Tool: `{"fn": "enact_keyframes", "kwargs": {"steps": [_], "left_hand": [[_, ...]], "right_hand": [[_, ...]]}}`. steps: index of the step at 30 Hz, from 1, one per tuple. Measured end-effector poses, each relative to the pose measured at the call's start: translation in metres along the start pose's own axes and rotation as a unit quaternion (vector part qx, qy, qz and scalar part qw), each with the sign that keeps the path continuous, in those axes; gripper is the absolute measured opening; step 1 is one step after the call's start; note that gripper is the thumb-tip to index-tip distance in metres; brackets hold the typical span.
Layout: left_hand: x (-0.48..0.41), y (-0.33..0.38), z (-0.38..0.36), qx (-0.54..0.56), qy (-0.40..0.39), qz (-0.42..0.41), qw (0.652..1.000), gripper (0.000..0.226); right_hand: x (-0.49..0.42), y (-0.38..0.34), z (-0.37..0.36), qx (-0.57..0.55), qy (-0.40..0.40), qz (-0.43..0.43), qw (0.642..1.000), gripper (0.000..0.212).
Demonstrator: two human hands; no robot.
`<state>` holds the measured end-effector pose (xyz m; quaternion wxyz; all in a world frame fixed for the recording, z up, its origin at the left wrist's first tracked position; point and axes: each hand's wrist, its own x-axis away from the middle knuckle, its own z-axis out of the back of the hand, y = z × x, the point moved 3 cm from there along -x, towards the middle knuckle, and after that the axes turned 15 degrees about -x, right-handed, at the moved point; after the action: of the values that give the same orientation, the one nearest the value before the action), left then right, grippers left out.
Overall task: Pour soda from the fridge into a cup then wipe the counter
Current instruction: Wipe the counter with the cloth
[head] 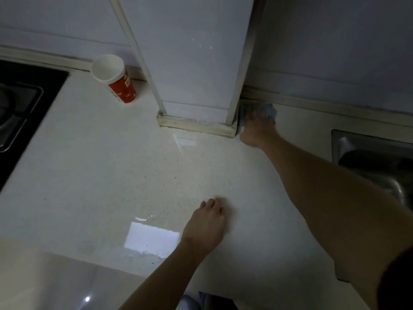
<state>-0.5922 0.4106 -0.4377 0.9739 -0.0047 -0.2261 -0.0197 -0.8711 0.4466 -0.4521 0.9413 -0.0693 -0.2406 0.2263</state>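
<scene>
A red and white paper cup (116,79) stands on the pale speckled counter (100,157) near the back wall, left of a white pillar. My right hand (257,128) reaches to the corner right of the pillar and presses a light blue cloth (269,110) against the counter by the wall strip. The cloth is blurred and mostly hidden under my fingers. My left hand (206,222) rests on the counter near the front, fingers curled and holding nothing. No soda bottle is in view.
A white pillar (192,63) juts out from the back wall onto the counter. A black stove top (20,108) lies at the left edge. A steel sink (375,162) sits at the right. The counter's front edge (67,256) runs along the bottom left.
</scene>
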Motion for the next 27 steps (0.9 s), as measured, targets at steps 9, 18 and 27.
{"fn": "enact_keyframes", "kwargs": {"steps": [9,18,27], "left_hand": [[0.002,-0.006,-0.002,0.035,0.004,-0.014,0.999,0.045],[0.016,-0.014,0.002,0.04,0.039,-0.018,0.998,0.043],[0.062,-0.052,-0.013,-0.029,0.054,0.008,0.998,0.04]], "right_hand": [[-0.026,-0.001,0.004,-0.034,0.019,-0.027,0.999,0.082],[0.036,-0.008,-0.03,-0.009,0.006,-0.018,1.0,0.094],[0.094,-0.056,-0.067,-0.077,-0.001,-0.114,0.991,0.087]]}}
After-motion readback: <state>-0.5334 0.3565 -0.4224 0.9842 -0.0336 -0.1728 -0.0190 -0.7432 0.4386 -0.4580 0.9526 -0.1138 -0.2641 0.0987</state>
